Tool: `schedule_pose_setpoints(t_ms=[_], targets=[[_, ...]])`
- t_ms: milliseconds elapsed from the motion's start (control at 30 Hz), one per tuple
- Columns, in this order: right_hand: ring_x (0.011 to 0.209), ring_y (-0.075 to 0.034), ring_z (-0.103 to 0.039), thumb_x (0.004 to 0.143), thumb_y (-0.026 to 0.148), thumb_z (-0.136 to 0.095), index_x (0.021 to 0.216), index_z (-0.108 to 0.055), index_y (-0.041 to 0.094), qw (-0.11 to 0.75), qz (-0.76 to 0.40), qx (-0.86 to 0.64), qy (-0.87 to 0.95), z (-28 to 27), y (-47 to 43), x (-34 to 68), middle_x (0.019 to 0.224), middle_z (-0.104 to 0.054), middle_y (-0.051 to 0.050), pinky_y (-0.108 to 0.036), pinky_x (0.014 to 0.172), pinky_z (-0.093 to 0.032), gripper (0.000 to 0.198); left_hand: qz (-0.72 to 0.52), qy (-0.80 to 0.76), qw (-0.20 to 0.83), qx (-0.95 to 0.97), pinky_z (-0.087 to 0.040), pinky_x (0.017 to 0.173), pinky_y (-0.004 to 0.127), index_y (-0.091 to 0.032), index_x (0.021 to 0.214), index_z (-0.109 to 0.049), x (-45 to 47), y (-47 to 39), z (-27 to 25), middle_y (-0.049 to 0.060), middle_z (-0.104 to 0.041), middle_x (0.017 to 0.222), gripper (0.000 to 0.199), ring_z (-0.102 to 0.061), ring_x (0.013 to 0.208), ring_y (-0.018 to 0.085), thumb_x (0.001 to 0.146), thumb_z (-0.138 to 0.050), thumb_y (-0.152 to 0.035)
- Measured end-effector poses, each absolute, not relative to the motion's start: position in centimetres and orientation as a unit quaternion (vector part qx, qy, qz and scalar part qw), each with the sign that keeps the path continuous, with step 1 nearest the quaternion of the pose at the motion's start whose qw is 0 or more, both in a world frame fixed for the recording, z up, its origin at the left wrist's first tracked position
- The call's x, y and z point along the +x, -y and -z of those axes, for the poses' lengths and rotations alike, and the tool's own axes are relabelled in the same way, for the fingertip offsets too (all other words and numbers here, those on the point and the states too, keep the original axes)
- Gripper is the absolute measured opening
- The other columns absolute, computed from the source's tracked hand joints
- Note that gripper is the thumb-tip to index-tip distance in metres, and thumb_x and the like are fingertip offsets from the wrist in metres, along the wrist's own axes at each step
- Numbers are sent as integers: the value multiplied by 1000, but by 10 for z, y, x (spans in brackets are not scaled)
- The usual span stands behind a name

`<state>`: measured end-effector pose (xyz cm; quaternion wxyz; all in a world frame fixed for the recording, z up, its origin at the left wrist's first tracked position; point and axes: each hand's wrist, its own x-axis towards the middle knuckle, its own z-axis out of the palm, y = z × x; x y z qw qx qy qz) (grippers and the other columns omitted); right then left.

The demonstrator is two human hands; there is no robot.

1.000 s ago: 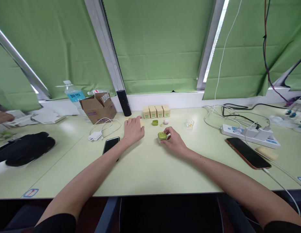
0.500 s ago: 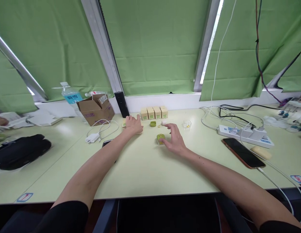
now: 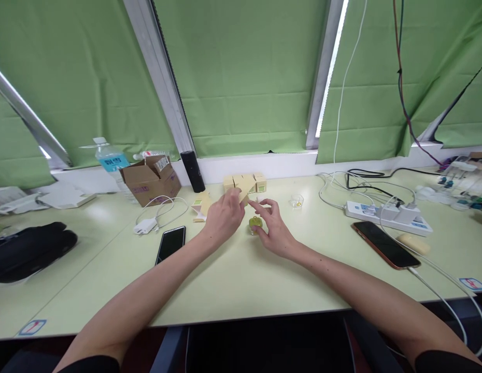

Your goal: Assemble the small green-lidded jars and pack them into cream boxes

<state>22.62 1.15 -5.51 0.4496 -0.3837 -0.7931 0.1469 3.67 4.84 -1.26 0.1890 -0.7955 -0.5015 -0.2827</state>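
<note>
My left hand (image 3: 226,213) is closed on a pale yellow cardboard piece (image 3: 244,187), probably a flattened small box, raised at a slant above the table. It partly hides a row of small yellow boxes (image 3: 260,184) by the wall. Fingers apart, my right hand (image 3: 275,228) is beside a small clear container with a green top (image 3: 255,224). Its thumb is at the container's right edge; I cannot tell whether it touches. The index fingertip is close to the cardboard's lower edge. Another pale yellow cardboard piece (image 3: 201,203) lies left of my left hand.
A clear small dish (image 3: 297,201) stands to the right. Farther right are a power strip (image 3: 388,216) with cables and a charging phone (image 3: 384,244). Leftward are another phone (image 3: 171,243), a white charger (image 3: 146,226), a brown carton (image 3: 150,181) and a black cylinder (image 3: 193,172).
My left hand has moved right and nearer me from the cardboard at the left, now carrying one piece. My right hand has shifted slightly, its index finger stretched toward that piece.
</note>
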Motion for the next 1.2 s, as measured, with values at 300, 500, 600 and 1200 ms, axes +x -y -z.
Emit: schedule_pose_setpoints(t_ms=[300, 500, 600, 1200], targets=[[131, -31, -48, 86, 5, -59, 145, -55, 32, 511, -159, -290, 793, 60, -17, 228, 119, -46, -11, -56, 106, -57, 65, 366, 415, 89, -828, -56, 69, 39, -17, 144, -31, 52, -16, 26, 21, -62, 135, 52, -67, 117, 34, 99, -52, -32], [97, -15, -64, 91, 13, -61, 139, -61, 35, 549, -259, -239, 758, 55, -22, 237, 126, -35, -6, -52, 105, -60, 53, 474, 285, -140, -821, -49, 108, 49, -23, 145, -45, 24, -21, 28, 17, -53, 151, 41, -53, 138, 29, 105, -44, -31], [112, -20, -59, 91, 18, -65, 134, -65, 35, 550, -279, -224, 755, 53, -22, 239, 126, -35, -6, -47, 100, -64, 46, 475, 264, -187, -819, -47, 111, 50, -27, 140, -55, 15, -24, 30, 14, -49, 156, 37, -45, 145, 31, 105, -47, -33], [108, -18, -64, 93, 36, -71, 132, -66, 36, 523, -343, -272, 731, 53, -18, 239, 136, -33, -6, -49, 102, -64, 40, 531, 244, -297, -755, -63, 88, 38, -33, 137, -58, 26, -22, 55, 12, -37, 152, 37, -70, 91, 13, 100, -60, -30]])
